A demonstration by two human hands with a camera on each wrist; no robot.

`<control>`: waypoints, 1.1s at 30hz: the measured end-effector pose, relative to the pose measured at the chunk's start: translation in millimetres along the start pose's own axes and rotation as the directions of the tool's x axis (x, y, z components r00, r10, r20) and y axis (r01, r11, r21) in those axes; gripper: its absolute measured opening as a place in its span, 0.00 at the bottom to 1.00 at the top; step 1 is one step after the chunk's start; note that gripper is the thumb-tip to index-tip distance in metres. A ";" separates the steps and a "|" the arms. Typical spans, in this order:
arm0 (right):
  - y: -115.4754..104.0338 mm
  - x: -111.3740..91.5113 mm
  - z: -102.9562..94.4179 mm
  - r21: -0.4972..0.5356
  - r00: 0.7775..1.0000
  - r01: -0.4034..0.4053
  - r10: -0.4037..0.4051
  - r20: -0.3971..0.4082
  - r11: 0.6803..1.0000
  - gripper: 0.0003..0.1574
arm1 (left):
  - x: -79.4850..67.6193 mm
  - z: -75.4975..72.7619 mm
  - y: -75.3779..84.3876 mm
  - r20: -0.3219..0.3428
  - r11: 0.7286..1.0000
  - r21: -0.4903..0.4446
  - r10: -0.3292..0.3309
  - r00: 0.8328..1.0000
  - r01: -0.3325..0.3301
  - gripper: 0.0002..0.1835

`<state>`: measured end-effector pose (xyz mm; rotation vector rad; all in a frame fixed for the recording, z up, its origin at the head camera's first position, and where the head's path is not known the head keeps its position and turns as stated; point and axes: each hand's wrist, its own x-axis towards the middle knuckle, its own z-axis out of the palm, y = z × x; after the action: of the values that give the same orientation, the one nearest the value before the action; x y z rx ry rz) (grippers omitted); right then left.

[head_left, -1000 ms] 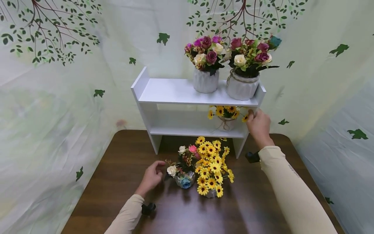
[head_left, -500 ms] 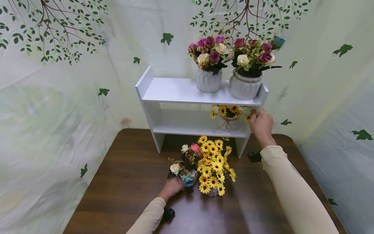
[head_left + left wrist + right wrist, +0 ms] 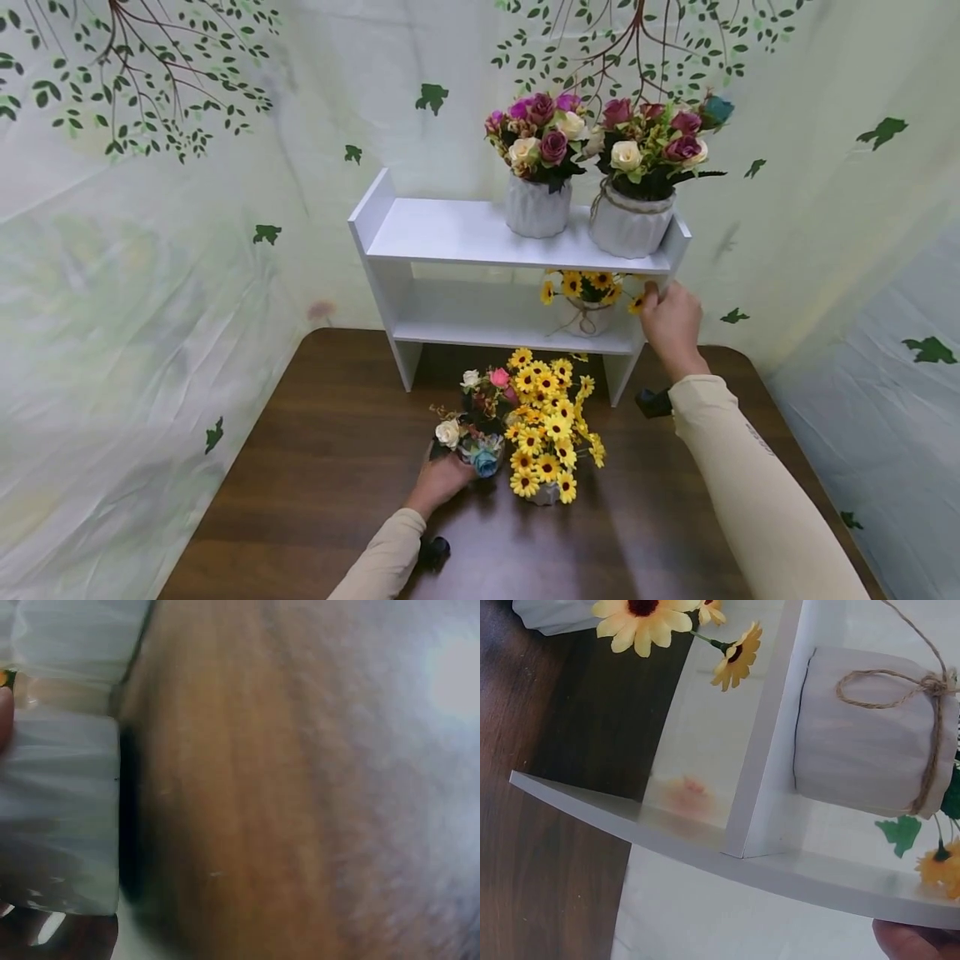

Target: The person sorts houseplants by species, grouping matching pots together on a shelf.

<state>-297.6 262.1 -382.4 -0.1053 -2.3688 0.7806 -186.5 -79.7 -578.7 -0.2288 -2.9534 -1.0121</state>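
Note:
My left hand [image 3: 441,482] grips the white ribbed pot [image 3: 60,810] of a small mixed rose bouquet [image 3: 480,421] on the table; fingers show at two sides of the pot in the left wrist view. Just right of it stands a pot of yellow daisies [image 3: 551,429], close by. My right hand [image 3: 673,325] holds the right side panel of a white two-tier shelf [image 3: 450,229]; one digit [image 3: 904,941] shows at the panel's outer face in the right wrist view. Inside, near that panel, sits a twine-tied pot [image 3: 870,731] with yellow flowers.
Two white pots of roses, one to the left [image 3: 537,208] and one tied with twine [image 3: 632,223], stand on the right half of the top shelf. The shelf rests at the back of a brown table [image 3: 322,433]. A leaf-printed curtain [image 3: 187,250] hangs behind.
My left hand has moved right and taken hold of the rose pot, which stays about where it was. The right hand keeps its place on the shelf; the head view shifted slightly.

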 end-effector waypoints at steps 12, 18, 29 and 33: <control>-5.5 -0.5 1.8 -0.013 1.000 0.010 -0.010 0.023 1.000 0.23 | -2.4 -89.7 26.9 -0.179 0.993 -0.119 -0.012 0.984 -0.010 0.37; -4.0 -0.3 1.2 -0.008 1.000 0.015 -0.014 0.028 1.000 0.23 | 8.4 -158.6 65.9 -0.223 0.989 -0.128 0.038 0.974 -0.068 0.45; -0.4 -0.6 -1.3 -0.007 1.000 0.008 -0.008 0.020 1.000 0.22 | 46.9 -275.0 145.0 -0.488 0.846 -0.198 0.352 0.798 -0.495 0.52; 0.3 -1.2 -1.8 -0.007 1.000 -0.005 0.006 0.029 1.000 0.22 | 62.4 -304.6 166.6 -0.523 0.850 -0.206 0.322 0.789 -0.484 0.48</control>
<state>-295.6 262.9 -382.2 -0.1043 -2.3994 0.7812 -235.8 -127.3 -232.8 -0.5198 -2.1512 -1.2664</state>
